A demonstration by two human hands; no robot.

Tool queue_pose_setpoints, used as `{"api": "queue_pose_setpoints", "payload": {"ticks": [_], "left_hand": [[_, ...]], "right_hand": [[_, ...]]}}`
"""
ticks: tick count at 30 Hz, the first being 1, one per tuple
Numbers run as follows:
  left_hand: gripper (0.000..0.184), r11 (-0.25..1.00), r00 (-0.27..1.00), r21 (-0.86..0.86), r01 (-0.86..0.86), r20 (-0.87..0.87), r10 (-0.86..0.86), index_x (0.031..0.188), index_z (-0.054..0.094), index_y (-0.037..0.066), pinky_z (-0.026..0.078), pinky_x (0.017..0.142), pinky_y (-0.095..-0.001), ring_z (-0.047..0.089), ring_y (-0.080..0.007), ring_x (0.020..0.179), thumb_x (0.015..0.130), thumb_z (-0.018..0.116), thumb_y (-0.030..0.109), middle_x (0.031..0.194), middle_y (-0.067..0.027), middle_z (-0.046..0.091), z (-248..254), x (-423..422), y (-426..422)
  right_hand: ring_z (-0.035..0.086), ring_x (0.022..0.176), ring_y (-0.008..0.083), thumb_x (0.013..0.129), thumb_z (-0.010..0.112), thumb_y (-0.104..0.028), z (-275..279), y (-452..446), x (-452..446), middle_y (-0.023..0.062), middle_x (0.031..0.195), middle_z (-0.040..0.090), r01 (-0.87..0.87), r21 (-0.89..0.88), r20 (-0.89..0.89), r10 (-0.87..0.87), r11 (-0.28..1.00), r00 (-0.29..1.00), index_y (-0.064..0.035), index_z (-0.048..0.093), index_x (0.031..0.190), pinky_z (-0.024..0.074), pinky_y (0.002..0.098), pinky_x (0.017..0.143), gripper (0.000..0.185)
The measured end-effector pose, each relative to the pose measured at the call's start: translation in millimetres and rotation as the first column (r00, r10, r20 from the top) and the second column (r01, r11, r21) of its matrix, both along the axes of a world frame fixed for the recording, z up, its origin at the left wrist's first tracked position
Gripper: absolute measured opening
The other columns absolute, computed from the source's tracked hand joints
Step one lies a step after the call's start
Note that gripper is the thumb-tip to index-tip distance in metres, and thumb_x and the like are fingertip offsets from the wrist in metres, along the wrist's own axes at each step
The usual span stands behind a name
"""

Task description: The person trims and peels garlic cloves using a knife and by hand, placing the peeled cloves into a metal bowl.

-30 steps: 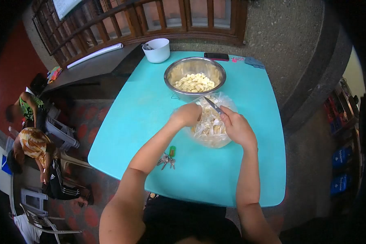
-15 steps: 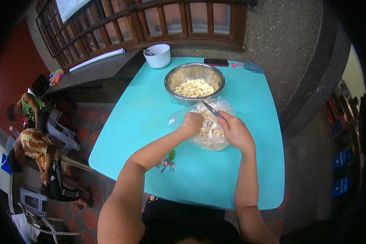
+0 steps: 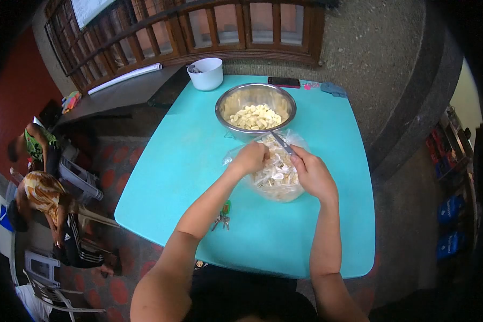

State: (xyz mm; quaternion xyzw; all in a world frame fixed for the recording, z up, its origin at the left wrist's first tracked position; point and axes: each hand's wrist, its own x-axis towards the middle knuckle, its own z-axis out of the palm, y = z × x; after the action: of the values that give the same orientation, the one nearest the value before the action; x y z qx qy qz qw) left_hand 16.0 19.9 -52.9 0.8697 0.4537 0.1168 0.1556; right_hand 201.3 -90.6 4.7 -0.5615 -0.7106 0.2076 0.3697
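My right hand (image 3: 315,174) is closed round the handle of a small knife (image 3: 282,143), its blade pointing up and left over a clear plastic bag (image 3: 278,192). The bag is full of pale pieces and scraps. My left hand (image 3: 252,158) is at the bag's left side with its fingers curled inward; what they hold, if anything, is too small to make out. Just beyond the bag stands a steel bowl (image 3: 226,120) with many pale yellow pieces (image 3: 256,116) in its bottom.
On the turquoise table (image 3: 161,177) are keys (image 3: 221,219) with a green tag, a white bowl (image 3: 207,75), a phone (image 3: 283,82) and a blue cloth (image 3: 333,89). Two people (image 3: 44,190) sit at the left, near plastic chairs. Shelves stand at the right.
My left hand has shifted slightly over the bag, and its fingers are now more visible than half a second ago. The knife stays in my right hand. The view has tilted slightly.
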Motion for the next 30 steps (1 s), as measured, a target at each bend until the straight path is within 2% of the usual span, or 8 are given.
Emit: {"api": "queue_pose_setpoints", "payload": {"ticks": [4, 7, 10, 16, 22, 25, 28, 30], "left_hand": [[0.015, 0.989, 0.989, 0.102, -0.107, -0.096, 0.116, 0.083, 0.062, 0.003, 0.05, 0.073, -0.0428, 0.061, -0.035, 0.086, 0.068, 0.061, 0.003, 0.09, -0.018, 0.063, -21.0, 3.9, -3.7], [0.019, 0.992, 0.973, 0.08, -0.094, -0.202, 0.108, 0.089, 0.061, 0.002, 0.051, 0.075, -0.0435, 0.061, -0.0362, 0.087, 0.069, 0.06, 0.003, 0.094, -0.0195, 0.062, -21.5, 4.8, -11.0], [0.022, 0.993, 0.97, 0.004, -0.118, -0.212, 0.116, 0.093, 0.06, 0.002, 0.05, 0.077, -0.0441, 0.061, -0.0365, 0.09, 0.07, 0.058, 0.002, 0.096, -0.02, 0.062, -15.8, 9.5, -16.2], [0.022, 0.994, 0.944, -0.002, -0.112, -0.313, 0.106, 0.093, 0.061, 0.002, 0.05, 0.078, -0.0438, 0.062, -0.0348, 0.092, 0.071, 0.059, 0.003, 0.098, -0.0185, 0.063, -28.5, 14.5, -6.5], [0.028, 0.999, 0.934, -0.038, -0.021, -0.357, 0.006, 0.094, 0.062, 0.004, 0.05, 0.078, -0.0426, 0.062, -0.0325, 0.092, 0.068, 0.065, 0.01, 0.095, -0.0169, 0.064, -13.8, 6.1, -4.3], [0.03, 0.999, 0.949, 0.032, 0.01, -0.314, 0.001, 0.092, 0.061, 0.004, 0.05, 0.077, -0.0416, 0.062, -0.0324, 0.089, 0.064, 0.068, 0.012, 0.092, -0.0167, 0.064, -1.7, 2.3, -7.0], [0.032, 0.998, 0.994, 0.059, -0.021, -0.104, 0.027, 0.09, 0.06, 0.003, 0.049, 0.075, -0.04, 0.062, -0.0319, 0.087, 0.061, 0.07, 0.011, 0.09, -0.0163, 0.064, 11.5, -3.9, -3.8], [0.028, 1.0, 0.997, 0.022, 0.017, 0.072, -0.019, 0.087, 0.06, 0.002, 0.049, 0.073, -0.0388, 0.062, -0.0308, 0.084, 0.061, 0.068, 0.008, 0.087, -0.0157, 0.064, 22.3, -8.2, -6.4]], "right_hand": [[0.058, 0.091, 0.041, 0.091, 0.045, -0.022, 3.2, -1.6, 0.0, 0.0245, 0.097, 0.062, 0.008, -0.012, -0.031, -0.009, 1.0, 0.999, -0.0035, 0.055, 0.117, 0.0458, 0.0456, 0.078, 0.033], [0.058, 0.091, 0.0409, 0.091, 0.045, -0.021, 2.5, -1.2, -0.3, 0.0246, 0.097, 0.062, 0.006, 0.023, -0.025, -0.006, 1.0, 1.0, -0.0032, 0.056, 0.117, 0.0459, 0.0452, 0.078, 0.033], [0.058, 0.09, 0.0407, 0.091, 0.045, -0.021, 3.6, -2.2, -3.1, 0.0246, 0.096, 0.062, 0.001, 0.042, -0.029, 0.0, 0.999, 1.0, -0.0027, 0.056, 0.116, 0.046, 0.0448, 0.077, 0.033], [0.059, 0.09, 0.0404, 0.091, 0.046, -0.021, 5.9, -2.5, -4.2, 0.0243, 0.095, 0.062, -0.017, 0.005, -0.057, 0.017, 1.0, 0.998, -0.0024, 0.056, 0.115, 0.046, 0.0442, 0.078, 0.032], [0.059, 0.092, 0.0399, 0.091, 0.046, -0.021, 6.1, -5.0, -0.2, 0.0248, 0.098, 0.062, -0.016, -0.039, -0.043, 0.014, 0.999, 0.999, -0.0021, 0.056, 0.116, 0.0458, 0.0441, 0.079, 0.033], [0.059, 0.092, 0.0399, 0.091, 0.046, -0.022, 0.3, -2.1, 1.6, 0.0254, 0.098, 0.061, -0.009, -0.009, -0.015, 0.009, 1.0, 1.0, -0.0022, 0.054, 0.118, 0.0457, 0.0443, 0.08, 0.035], [0.059, 0.093, 0.0401, 0.091, 0.046, -0.023, -3.9, 0.4, 1.6, 0.0256, 0.098, 0.061, -0.011, 0.049, -0.005, 0.011, 0.999, 1.0, -0.0029, 0.052, 0.121, 0.0455, 0.0445, 0.08, 0.036], [0.059, 0.093, 0.0401, 0.091, 0.046, -0.023, -4.1, 2.4, 1.6, 0.0256, 0.098, 0.062, -0.017, 0.047, -0.012, 0.017, 0.999, 1.0, -0.0034, 0.051, 0.122, 0.0455, 0.0444, 0.08, 0.037]]}}
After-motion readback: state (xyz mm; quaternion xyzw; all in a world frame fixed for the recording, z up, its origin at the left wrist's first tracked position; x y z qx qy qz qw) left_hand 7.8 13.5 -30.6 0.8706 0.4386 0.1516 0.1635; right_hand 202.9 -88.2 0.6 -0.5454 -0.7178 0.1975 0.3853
